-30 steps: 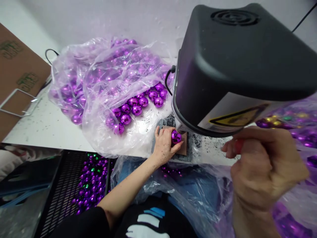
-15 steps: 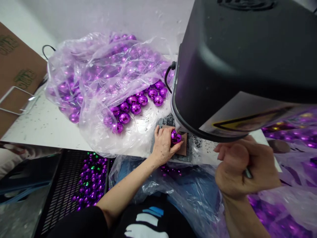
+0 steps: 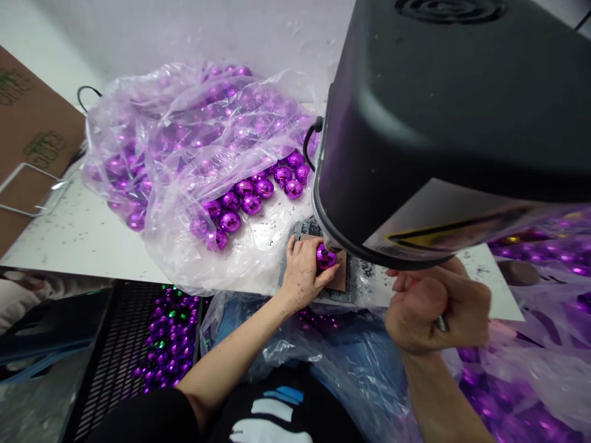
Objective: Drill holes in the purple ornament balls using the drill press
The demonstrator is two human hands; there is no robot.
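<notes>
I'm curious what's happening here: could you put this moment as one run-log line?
left hand: holds purple ball under black machine | right hand: fist around lever, shut | bag of purple balls: on table

A white speckled table (image 3: 83, 237) stands against a pale, perhaps grey, wall (image 3: 184, 31).

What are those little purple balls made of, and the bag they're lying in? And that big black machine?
The purple ball held by the left hand looks like faceted plastic with a mirror-like metallic coating; it glints in small flat patches. Glass can't be ruled out. The bag seems thin clear plastic film: crinkled, see-through. The black machine housing looks like matte moulded plastic with soft, dull reflections, possibly painted metal.
</notes>
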